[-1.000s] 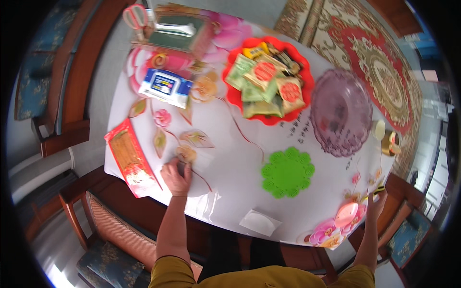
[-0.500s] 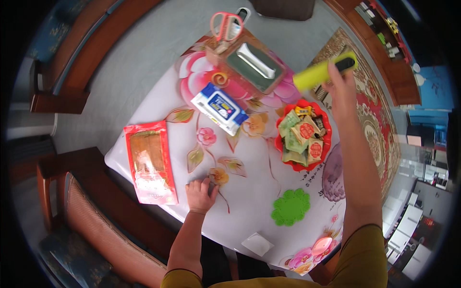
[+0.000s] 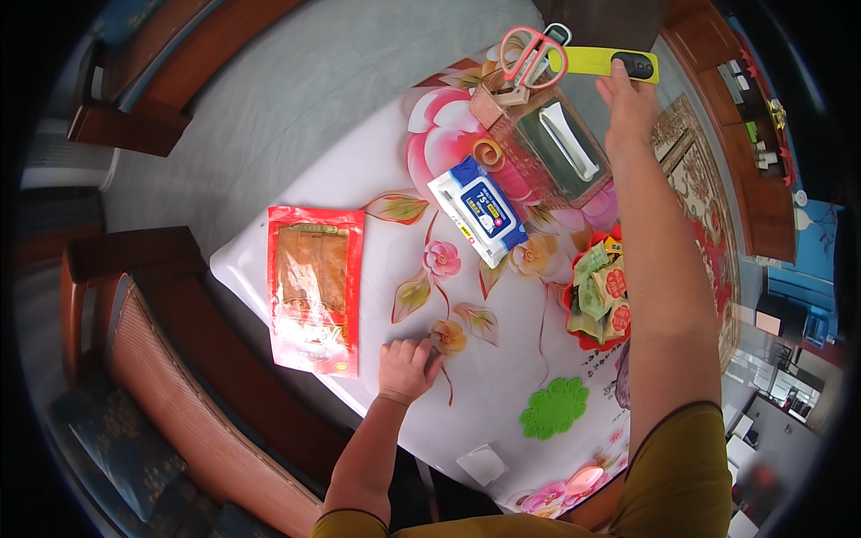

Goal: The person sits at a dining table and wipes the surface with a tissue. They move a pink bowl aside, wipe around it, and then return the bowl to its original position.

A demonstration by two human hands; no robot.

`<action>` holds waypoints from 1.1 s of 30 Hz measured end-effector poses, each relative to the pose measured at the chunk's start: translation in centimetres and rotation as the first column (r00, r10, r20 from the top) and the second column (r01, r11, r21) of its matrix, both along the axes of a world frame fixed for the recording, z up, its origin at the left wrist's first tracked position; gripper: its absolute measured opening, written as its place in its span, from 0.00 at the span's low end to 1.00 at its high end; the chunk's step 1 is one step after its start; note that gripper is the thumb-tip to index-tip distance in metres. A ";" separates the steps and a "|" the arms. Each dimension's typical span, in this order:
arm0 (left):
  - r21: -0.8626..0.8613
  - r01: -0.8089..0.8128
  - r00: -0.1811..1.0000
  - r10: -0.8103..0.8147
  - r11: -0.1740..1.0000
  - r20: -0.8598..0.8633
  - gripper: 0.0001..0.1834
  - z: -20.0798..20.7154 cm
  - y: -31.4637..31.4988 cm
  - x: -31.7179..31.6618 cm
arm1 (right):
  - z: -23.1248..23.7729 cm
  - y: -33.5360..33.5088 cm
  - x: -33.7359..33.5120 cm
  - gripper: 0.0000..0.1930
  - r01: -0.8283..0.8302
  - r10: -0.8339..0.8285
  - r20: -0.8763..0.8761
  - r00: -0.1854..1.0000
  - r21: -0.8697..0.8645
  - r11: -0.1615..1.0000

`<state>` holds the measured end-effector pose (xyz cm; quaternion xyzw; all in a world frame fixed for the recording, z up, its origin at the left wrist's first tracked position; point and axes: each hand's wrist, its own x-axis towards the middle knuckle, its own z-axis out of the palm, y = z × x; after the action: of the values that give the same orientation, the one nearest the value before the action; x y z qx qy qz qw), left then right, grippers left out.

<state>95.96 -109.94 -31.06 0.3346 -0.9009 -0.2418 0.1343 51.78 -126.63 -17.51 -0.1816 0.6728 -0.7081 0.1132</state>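
Note:
My right hand [image 3: 630, 106] is stretched to the far right, gripping a long yellow-green object [image 3: 581, 61] by its end with a black oval panel. That object is beside the pink-handled scissors [image 3: 529, 58], which stand in the side compartment of a tissue box [image 3: 567, 184]. What kind of thing I hold is not clear. Resting on the tabletop, my left hand [image 3: 408, 369] has its fingers bent and its thumb apart, with nothing visible in it. To its left lies a red-edged food packet [image 3: 311, 291]. A blue-and-white pack of wet wipes [image 3: 482, 211] lies farther off.
My right forearm partly covers a red scalloped bowl [image 3: 574, 334] of wrapped snacks. Nearer are a green lacy coaster [image 3: 554, 408] and a small whitish square [image 3: 482, 464]. A flowered cloth [image 3: 359, 242] covers the table. A wooden bench [image 3: 193, 381] stands at the left.
My right hand has carried the yellow-green object farther away, up to the scissors and tissue box. My view has shifted, and my left hand still rests on the table.

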 end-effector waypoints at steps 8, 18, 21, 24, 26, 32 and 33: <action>0.002 -0.008 1.000 0.008 1.000 0.030 0.18 0.3 -0.1 -0.1 | -1.4 -1.1 0.2 0.16 -0.083 0.088 0.000 0.996 0.343 0.936; -0.002 0.004 1.000 -0.004 1.000 0.022 0.19 0.3 -0.1 -0.1 | -3.2 0.4 -0.5 0.25 0.022 0.001 -0.062 0.998 0.371 0.928; -0.001 -0.013 1.000 0.013 1.000 0.018 0.19 -0.1 0.1 0.0 | -0.7 4.9 4.4 0.22 -0.068 0.088 -0.123 0.988 0.162 0.984; 0.002 -0.016 0.999 0.016 1.000 0.043 0.20 -0.3 0.4 0.2 | 0.9 12.9 12.0 0.14 -0.199 0.232 -0.087 0.969 0.287 0.937; -0.016 -0.005 1.000 0.005 1.000 0.028 0.20 -0.1 0.4 -0.1 | -2.5 21.9 16.3 0.10 -0.405 0.424 -0.108 0.899 0.158 0.900; -0.080 0.018 1.000 -0.017 0.997 0.015 0.22 -1.0 0.7 -0.1 | -2.6 40.0 32.4 0.06 -0.704 0.694 0.218 0.686 0.441 0.556; -0.101 0.030 0.999 -0.028 0.994 0.019 0.22 -1.0 0.6 -0.2 | -2.1 41.8 34.7 0.05 -0.727 0.695 0.260 0.671 0.416 0.546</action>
<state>95.72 -109.33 -32.05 0.3166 -0.9179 -0.1945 0.1396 86.49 -84.86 -19.64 -0.3805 0.6923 -0.4130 0.4533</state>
